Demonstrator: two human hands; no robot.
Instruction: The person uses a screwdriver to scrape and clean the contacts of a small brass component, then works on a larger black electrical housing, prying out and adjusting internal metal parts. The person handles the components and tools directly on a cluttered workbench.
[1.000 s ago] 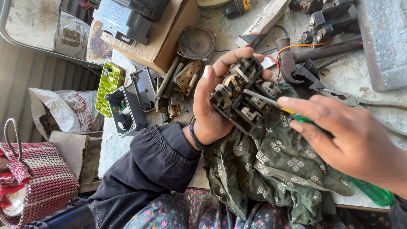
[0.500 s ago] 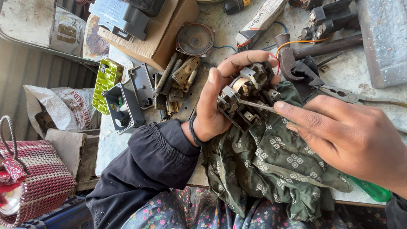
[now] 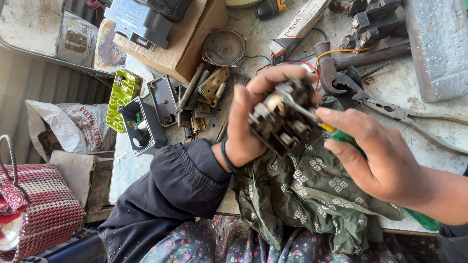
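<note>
While the left hand [image 3: 253,122] grasps a dark electrical switch assembly [image 3: 282,119] above the green patterned cloth [image 3: 312,195] (draped over the bench [image 3: 414,92] edge), the right hand [image 3: 380,156] grips a green-handled screwdriver [image 3: 336,132], tip touching the assembly, pliers [image 3: 404,114] just beyond the cloth.

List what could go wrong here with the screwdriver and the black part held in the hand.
1. The screwdriver tip is pressed into the black electrical part that the left hand grips in the air; a slip could likely jab the fingers curled around it.
2. The right hand works above a patterned green cloth; a freed screw might vanish in its folds.
3. A hammer and pliers crowd the table edge nearby.
</note>
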